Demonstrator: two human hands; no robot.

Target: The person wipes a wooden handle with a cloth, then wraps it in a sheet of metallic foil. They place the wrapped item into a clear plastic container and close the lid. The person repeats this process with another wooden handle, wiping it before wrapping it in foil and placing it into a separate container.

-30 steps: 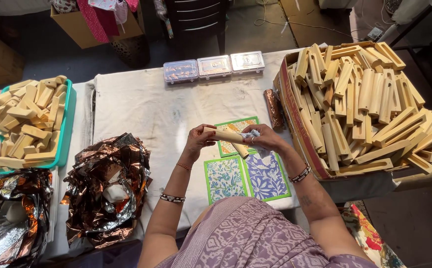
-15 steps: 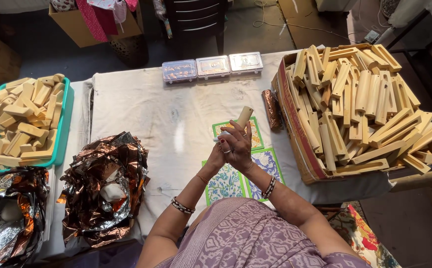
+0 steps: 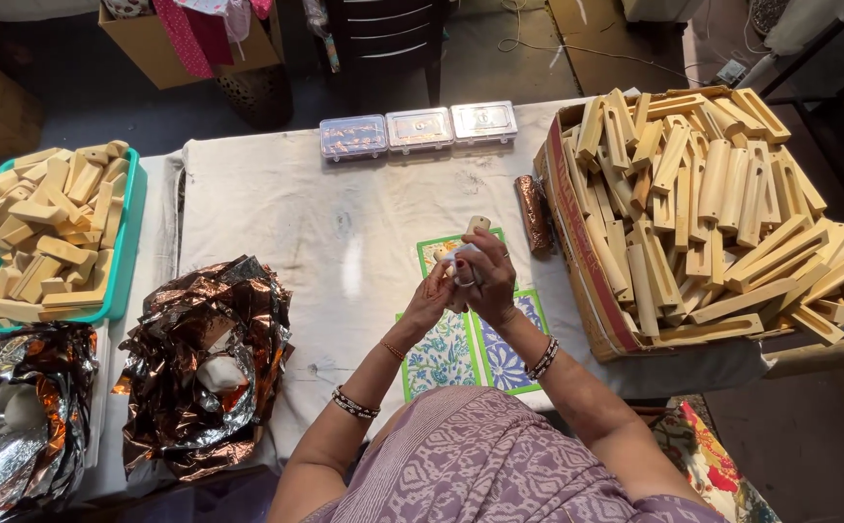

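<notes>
L hand (image 3: 432,298) & R hand (image 3: 485,276) both gripping wood piece (image 3: 473,229), above patterned sheets (image 3: 441,353)

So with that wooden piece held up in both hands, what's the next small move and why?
Probably lower the wooden piece back onto the patterned sheets. Both the left hand and right hand hold it upright, off the table, above those sheets, so wrapping would likely be easier there.

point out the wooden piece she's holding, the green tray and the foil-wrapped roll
wooden piece (image 3: 477,225): head view, its top end above the hands
green tray (image 3: 124,254): head view, its right rim
foil-wrapped roll (image 3: 535,212): head view, middle of the roll
</notes>
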